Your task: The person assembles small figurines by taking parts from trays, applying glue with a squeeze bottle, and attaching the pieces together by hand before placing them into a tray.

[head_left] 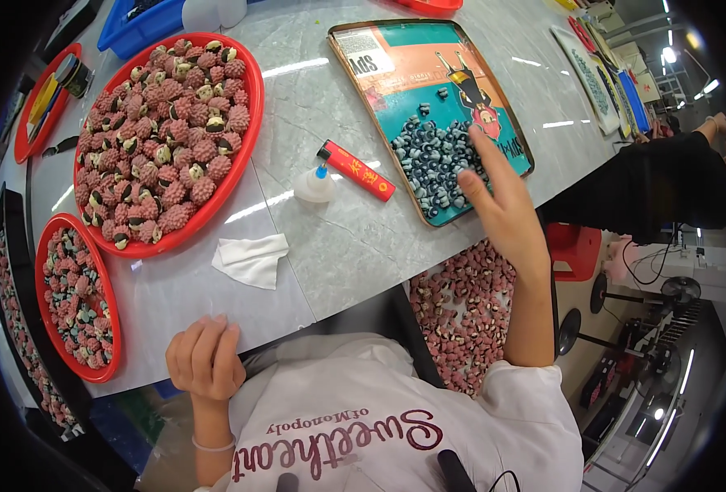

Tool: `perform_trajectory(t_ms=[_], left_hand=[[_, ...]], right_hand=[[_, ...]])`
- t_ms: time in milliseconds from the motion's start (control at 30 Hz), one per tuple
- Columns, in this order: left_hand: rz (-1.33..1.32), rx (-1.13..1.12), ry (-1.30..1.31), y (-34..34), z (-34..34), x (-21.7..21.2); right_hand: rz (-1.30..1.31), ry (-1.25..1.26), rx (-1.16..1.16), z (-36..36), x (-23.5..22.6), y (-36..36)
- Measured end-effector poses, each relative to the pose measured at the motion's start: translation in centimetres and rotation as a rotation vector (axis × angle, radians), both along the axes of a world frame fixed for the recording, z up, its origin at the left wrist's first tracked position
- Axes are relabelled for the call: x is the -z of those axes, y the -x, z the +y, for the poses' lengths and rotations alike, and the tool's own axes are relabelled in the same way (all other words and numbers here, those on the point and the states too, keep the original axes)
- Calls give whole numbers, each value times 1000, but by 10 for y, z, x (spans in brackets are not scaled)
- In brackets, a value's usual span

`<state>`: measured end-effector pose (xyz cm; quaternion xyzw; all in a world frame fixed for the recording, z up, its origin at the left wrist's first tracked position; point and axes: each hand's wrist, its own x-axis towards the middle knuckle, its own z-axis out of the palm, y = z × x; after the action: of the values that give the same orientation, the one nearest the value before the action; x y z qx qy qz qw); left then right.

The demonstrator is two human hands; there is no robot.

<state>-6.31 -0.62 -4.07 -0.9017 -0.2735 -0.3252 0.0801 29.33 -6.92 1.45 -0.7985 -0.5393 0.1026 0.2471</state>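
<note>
My right hand hangs over the near right part of a printed tray, thumb and index finger apart, with nothing visible between them. Under and beside its fingertips lies a pile of small blue-grey and dark pieces, heaped at the tray's near end. A couple of them sit apart, farther up the tray. My left hand rests at the table's near edge with its fingers curled in. Whatever is inside them, if anything, is hidden. Ahead of it lies a folded white cloth.
A red tub of bumpy pink pieces stands at left, with a smaller red tub nearer. A small squeeze bottle and a red tube lie mid-table. Below the edge is a container of pink pieces. Another person's arm shows at right.
</note>
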Motion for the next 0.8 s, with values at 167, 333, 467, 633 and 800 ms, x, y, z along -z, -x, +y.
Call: perform_trajectory(t_ms=[167,333,467,633,800], left_hand=[[-13,7,-2,-2,1,0],[-35,22,-7,-2,2,-1],[-28,22,-4,0,1,0],[-1,21,-11,2,-1,-1],[-9,21,-4,2,-1,0]], right_hand=[[64,-186,24,31,6,-46],[109,-101,-300,58,14,-57],[148,-7,-384,50,6,-36],[137,16,-407,36,-5,-17],[13,20,-395,25,-12,-18]])
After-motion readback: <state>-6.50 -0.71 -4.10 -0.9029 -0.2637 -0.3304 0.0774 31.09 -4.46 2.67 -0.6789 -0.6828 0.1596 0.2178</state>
